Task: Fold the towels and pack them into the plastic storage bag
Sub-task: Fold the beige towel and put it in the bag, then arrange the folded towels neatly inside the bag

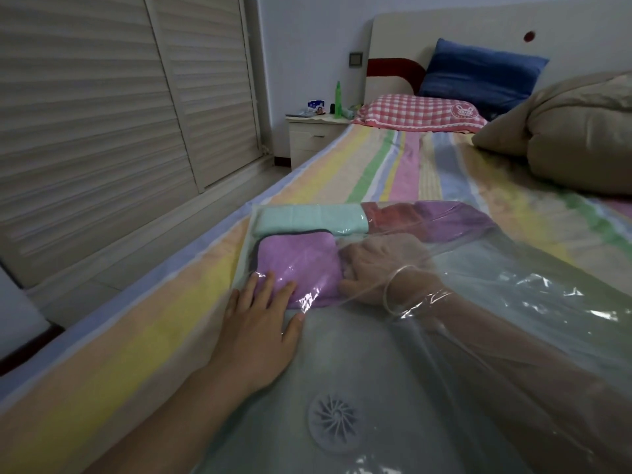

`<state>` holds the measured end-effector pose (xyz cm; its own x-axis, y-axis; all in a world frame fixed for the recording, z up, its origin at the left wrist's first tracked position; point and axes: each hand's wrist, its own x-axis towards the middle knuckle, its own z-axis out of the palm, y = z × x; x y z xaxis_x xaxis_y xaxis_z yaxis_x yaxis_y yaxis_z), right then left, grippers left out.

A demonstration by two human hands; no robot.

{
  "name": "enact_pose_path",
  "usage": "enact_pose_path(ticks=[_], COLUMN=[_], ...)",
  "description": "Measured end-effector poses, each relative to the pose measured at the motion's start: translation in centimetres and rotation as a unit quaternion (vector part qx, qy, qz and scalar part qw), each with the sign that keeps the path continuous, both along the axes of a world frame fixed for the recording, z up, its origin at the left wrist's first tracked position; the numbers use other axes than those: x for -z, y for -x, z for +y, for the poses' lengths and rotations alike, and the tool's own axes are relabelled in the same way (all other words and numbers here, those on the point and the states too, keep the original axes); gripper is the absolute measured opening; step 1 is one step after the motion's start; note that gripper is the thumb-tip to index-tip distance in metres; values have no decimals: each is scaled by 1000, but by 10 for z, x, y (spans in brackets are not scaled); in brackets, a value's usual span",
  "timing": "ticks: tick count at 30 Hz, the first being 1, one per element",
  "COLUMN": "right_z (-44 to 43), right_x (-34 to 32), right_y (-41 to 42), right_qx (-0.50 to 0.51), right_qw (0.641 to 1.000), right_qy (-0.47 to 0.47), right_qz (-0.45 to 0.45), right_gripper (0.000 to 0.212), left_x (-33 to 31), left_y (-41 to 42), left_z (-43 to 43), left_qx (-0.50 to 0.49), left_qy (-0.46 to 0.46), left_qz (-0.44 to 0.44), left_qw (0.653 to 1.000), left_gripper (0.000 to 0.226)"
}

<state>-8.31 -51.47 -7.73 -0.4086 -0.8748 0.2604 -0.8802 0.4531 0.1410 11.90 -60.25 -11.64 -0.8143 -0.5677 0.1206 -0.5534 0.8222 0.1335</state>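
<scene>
A clear plastic storage bag (376,364) is spread flat on a striped bedsheet (136,336), with its round valve (333,420) seen at the near end. Four folded towels are held inside, at the far end of the bag: a mint towel (307,218) along the far left edge, a red towel (390,215) just to its right, a darker purple towel (451,220) beyond that, and a light purple towel (297,265) laid just in front of the mint one, touching it.

The left hand (260,323) is laid on top of the bag, outside the plastic. Its fingers are held straight and spread, and the fingertips are pressed through the film onto the near left corner of the light purple towel.

The right hand (376,265) is seen inside the bag, the forearm being wrapped in the film. It is set against the right edge of the light purple towel, knuckles raised and fingers bent down towards the cloth. Whether that edge is gripped or only pushed cannot be told through the creased, glaring plastic.

The light purple towel is thus flanked by the two hands.
</scene>
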Motion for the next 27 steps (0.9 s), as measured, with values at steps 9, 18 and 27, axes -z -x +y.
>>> enact_pose_path(ticks=[9, 18, 27], right_z=[75, 310, 583], right_x=[28, 106, -66], right_y=[-56, -110, -189], right_qx=[36, 44, 46], right_qw=[985, 960, 943], right_qy=[-17, -1, 222], right_qz=[-167, -276, -243], right_gripper=[94, 67, 17], left_x=[-48, -104, -89], left_y=[-2, -1, 7], left_z=[46, 265, 475], left_qx=[69, 295, 447], left_qy=[-106, -214, -220], left_qz=[112, 144, 145], left_qw=[986, 920, 855], left_gripper=[85, 38, 26])
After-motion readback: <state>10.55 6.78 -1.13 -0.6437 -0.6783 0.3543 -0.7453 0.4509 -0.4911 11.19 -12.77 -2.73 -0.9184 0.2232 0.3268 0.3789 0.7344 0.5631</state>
